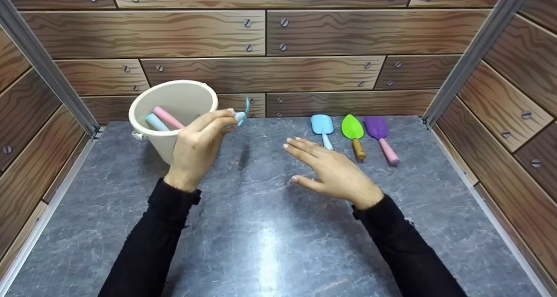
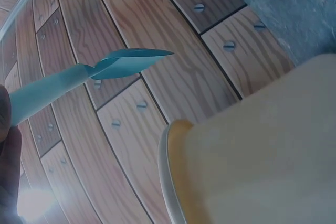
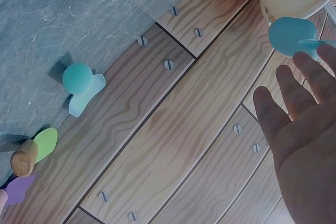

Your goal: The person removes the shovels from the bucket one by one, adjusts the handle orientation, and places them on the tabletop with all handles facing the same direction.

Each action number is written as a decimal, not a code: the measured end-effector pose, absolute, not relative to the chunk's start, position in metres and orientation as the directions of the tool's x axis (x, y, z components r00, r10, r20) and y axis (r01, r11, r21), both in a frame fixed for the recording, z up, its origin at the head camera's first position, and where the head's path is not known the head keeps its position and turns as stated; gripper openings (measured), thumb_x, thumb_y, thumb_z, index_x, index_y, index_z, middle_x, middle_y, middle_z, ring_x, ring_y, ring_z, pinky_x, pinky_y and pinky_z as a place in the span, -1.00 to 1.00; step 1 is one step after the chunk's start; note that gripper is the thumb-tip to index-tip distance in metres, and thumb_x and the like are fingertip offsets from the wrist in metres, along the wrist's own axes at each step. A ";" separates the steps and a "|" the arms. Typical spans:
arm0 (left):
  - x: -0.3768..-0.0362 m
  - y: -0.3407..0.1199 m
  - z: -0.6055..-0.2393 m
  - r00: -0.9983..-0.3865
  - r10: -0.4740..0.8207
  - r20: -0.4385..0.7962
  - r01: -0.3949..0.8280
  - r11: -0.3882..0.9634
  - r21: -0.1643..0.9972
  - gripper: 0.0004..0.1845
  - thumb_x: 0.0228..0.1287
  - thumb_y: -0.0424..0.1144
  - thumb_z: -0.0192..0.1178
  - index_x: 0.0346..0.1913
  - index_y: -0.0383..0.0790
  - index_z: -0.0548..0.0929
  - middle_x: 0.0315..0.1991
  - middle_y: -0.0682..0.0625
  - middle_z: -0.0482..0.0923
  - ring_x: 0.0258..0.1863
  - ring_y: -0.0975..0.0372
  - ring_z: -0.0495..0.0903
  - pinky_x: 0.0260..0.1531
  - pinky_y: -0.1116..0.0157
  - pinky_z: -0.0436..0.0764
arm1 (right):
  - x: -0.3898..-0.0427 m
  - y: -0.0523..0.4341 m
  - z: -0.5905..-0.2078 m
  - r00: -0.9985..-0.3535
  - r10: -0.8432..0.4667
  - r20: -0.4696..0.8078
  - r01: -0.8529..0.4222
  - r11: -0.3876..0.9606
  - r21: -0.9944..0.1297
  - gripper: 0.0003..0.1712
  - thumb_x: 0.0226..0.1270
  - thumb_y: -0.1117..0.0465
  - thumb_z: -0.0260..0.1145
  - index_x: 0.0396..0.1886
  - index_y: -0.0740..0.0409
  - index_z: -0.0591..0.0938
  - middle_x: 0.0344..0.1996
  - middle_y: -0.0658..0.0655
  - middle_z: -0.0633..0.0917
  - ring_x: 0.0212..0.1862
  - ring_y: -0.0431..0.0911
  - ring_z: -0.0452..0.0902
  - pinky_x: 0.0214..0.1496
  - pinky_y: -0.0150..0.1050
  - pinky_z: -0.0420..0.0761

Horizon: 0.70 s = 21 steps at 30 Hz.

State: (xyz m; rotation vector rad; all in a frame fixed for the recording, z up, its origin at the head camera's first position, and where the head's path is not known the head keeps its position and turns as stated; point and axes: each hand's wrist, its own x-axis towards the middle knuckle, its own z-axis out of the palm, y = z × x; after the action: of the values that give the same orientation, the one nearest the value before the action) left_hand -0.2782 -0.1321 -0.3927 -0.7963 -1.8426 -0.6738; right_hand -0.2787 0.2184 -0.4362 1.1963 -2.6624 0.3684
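Note:
My left hand [image 1: 198, 146] pinches the light-blue handle of a blue toy shovel [image 2: 131, 62] between thumb and fingers, beside the right rim of a cream bucket [image 1: 161, 144]. In the head view its blade is seen almost edge-on, pointing away from the bucket. My right hand [image 1: 333, 170] is spread palm down above the table, holding nothing. Just past its fingers lies another blue toy shovel [image 1: 322, 124], its handle end partly covered by the hand. A pink handle [image 1: 167, 117] and a light-blue handle [image 1: 156, 123] lean inside the bucket.
Right of the blue shovel lie a green toy trowel [image 1: 352, 127] with a brown handle and a purple toy shovel [image 1: 377, 127] with a pink handle. Wood-patterned panels [image 1: 322, 31] wall in the grey marbled table [image 1: 243, 210] at the back and sides.

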 end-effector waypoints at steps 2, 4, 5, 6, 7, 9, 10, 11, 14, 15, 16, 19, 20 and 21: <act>-0.276 -0.130 -0.395 -0.307 0.237 0.922 0.778 0.620 0.100 -0.79 0.43 -0.58 0.53 0.00 -0.28 0.91 0.05 -0.11 0.96 0.13 -0.02 0.98 0.38 0.42 0.81 | -0.279 0.218 -0.436 -0.653 -0.703 0.281 -0.754 0.641 -0.146 -0.06 0.81 -0.25 0.36 0.94 -0.06 0.30 0.87 0.15 0.41 0.86 0.14 0.39 0.81 0.23 0.58; -0.274 -0.128 -0.398 -0.307 0.243 0.920 0.788 0.607 0.102 -0.79 0.43 -0.57 0.54 0.00 -0.27 0.92 0.06 -0.11 0.96 0.13 -0.01 0.98 0.40 0.46 0.78 | -0.279 0.218 -0.437 -0.651 -0.704 0.284 -0.755 0.639 -0.148 -0.06 0.80 -0.24 0.37 0.94 -0.06 0.30 0.87 0.16 0.41 0.86 0.14 0.39 0.80 0.23 0.59; -0.273 -0.127 -0.399 -0.305 0.246 0.920 0.793 0.601 0.102 -0.79 0.43 -0.57 0.54 0.00 -0.27 0.92 0.06 -0.11 0.96 0.13 -0.02 0.98 0.41 0.48 0.76 | -0.279 0.218 -0.437 -0.650 -0.704 0.285 -0.756 0.638 -0.148 -0.06 0.80 -0.24 0.37 0.94 -0.05 0.30 0.87 0.17 0.41 0.85 0.15 0.39 0.80 0.23 0.59; -0.272 -0.126 -0.401 -0.302 0.249 0.920 0.797 0.596 0.100 -0.79 0.42 -0.55 0.54 0.00 -0.27 0.92 0.06 -0.11 0.96 0.13 -0.02 0.98 0.42 0.49 0.75 | -0.279 0.218 -0.437 -0.649 -0.704 0.288 -0.757 0.636 -0.149 -0.06 0.81 -0.24 0.37 0.94 -0.05 0.30 0.87 0.17 0.42 0.85 0.15 0.40 0.80 0.24 0.59; -0.271 -0.125 -0.402 -0.299 0.251 0.921 0.801 0.590 0.100 -0.80 0.42 -0.54 0.55 0.00 -0.27 0.93 0.06 -0.11 0.96 0.13 -0.01 0.97 0.42 0.50 0.74 | -0.279 0.218 -0.437 -0.648 -0.704 0.290 -0.757 0.637 -0.148 -0.06 0.80 -0.24 0.37 0.94 -0.05 0.30 0.87 0.18 0.42 0.85 0.15 0.40 0.79 0.24 0.60; -0.270 -0.123 -0.405 -0.294 0.258 0.920 0.809 0.580 0.095 -0.80 0.41 -0.53 0.55 0.01 -0.26 0.94 0.07 -0.10 0.96 0.12 -0.01 0.97 0.42 0.49 0.74 | -0.279 0.218 -0.438 -0.647 -0.703 0.295 -0.758 0.636 -0.146 -0.06 0.80 -0.23 0.38 0.94 -0.05 0.31 0.86 0.18 0.42 0.84 0.15 0.41 0.78 0.24 0.61; -0.269 -0.123 -0.406 -0.292 0.266 0.919 0.811 0.578 0.091 -0.80 0.41 -0.52 0.55 0.01 -0.26 0.94 0.08 -0.10 0.96 0.12 0.00 0.97 0.43 0.49 0.75 | -0.279 0.218 -0.438 -0.646 -0.703 0.296 -0.758 0.635 -0.146 -0.06 0.79 -0.23 0.38 0.94 -0.04 0.31 0.86 0.18 0.43 0.84 0.15 0.41 0.78 0.24 0.61; -0.268 -0.122 -0.407 -0.291 0.273 0.917 0.813 0.575 0.088 -0.79 0.41 -0.51 0.56 0.02 -0.25 0.94 0.08 -0.09 0.96 0.12 0.00 0.97 0.43 0.48 0.75 | -0.279 0.219 -0.438 -0.646 -0.703 0.297 -0.758 0.636 -0.146 -0.06 0.79 -0.23 0.39 0.93 -0.04 0.31 0.86 0.19 0.43 0.84 0.15 0.42 0.77 0.24 0.62; -0.265 -0.121 -0.410 -0.291 0.293 0.911 0.816 0.572 0.077 -0.78 0.40 -0.49 0.57 0.03 -0.24 0.94 0.08 -0.08 0.95 0.12 0.02 0.96 0.41 0.44 0.78 | -0.279 0.218 -0.438 -0.650 -0.700 0.295 -0.755 0.639 -0.148 -0.05 0.79 -0.23 0.39 0.93 -0.04 0.31 0.86 0.17 0.42 0.85 0.14 0.41 0.79 0.22 0.60; -0.265 -0.121 -0.410 -0.290 0.300 0.909 0.817 0.573 0.072 -0.78 0.39 -0.48 0.58 0.03 -0.24 0.94 0.08 -0.08 0.95 0.12 0.02 0.96 0.40 0.43 0.79 | -0.280 0.218 -0.438 -0.652 -0.699 0.293 -0.753 0.641 -0.148 -0.05 0.79 -0.24 0.39 0.93 -0.04 0.31 0.87 0.16 0.42 0.85 0.14 0.41 0.80 0.22 0.60; -0.264 -0.121 -0.411 -0.287 0.306 0.908 0.817 0.574 0.065 -0.78 0.39 -0.47 0.58 0.03 -0.24 0.94 0.08 -0.08 0.95 0.11 0.03 0.96 0.39 0.41 0.81 | -0.280 0.218 -0.438 -0.653 -0.698 0.292 -0.752 0.642 -0.148 -0.06 0.79 -0.24 0.38 0.93 -0.04 0.31 0.87 0.16 0.42 0.85 0.13 0.41 0.80 0.22 0.59; -0.263 -0.120 -0.414 -0.277 0.321 0.906 0.818 0.573 0.047 -0.79 0.38 -0.44 0.59 0.02 -0.23 0.93 0.07 -0.08 0.95 0.10 0.04 0.97 0.34 0.36 0.85 | -0.280 0.218 -0.438 -0.658 -0.695 0.291 -0.748 0.646 -0.148 -0.06 0.80 -0.25 0.37 0.94 -0.04 0.30 0.87 0.15 0.41 0.84 0.14 0.42 0.80 0.23 0.59; -0.263 -0.120 -0.415 -0.273 0.329 0.904 0.818 0.574 0.039 -0.79 0.38 -0.43 0.59 0.02 -0.23 0.93 0.07 -0.08 0.95 0.09 0.04 0.97 0.32 0.35 0.86 | -0.280 0.218 -0.438 -0.659 -0.693 0.292 -0.747 0.647 -0.150 -0.06 0.80 -0.25 0.37 0.94 -0.04 0.31 0.87 0.15 0.41 0.84 0.14 0.42 0.79 0.23 0.60; -0.262 -0.119 -0.416 -0.270 0.336 0.902 0.819 0.574 0.032 -0.80 0.38 -0.44 0.59 0.02 -0.23 0.92 0.07 -0.08 0.95 0.09 0.05 0.97 0.31 0.35 0.87 | -0.279 0.218 -0.437 -0.661 -0.691 0.292 -0.746 0.648 -0.154 -0.06 0.80 -0.24 0.37 0.93 -0.03 0.31 0.87 0.15 0.41 0.83 0.15 0.43 0.79 0.24 0.60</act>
State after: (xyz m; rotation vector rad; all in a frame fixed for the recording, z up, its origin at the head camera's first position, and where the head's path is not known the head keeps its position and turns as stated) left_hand -0.2625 -0.1194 -0.4162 -0.9393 -1.8499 -0.6334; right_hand -0.2794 0.2179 -0.4375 1.1749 -2.6593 0.3867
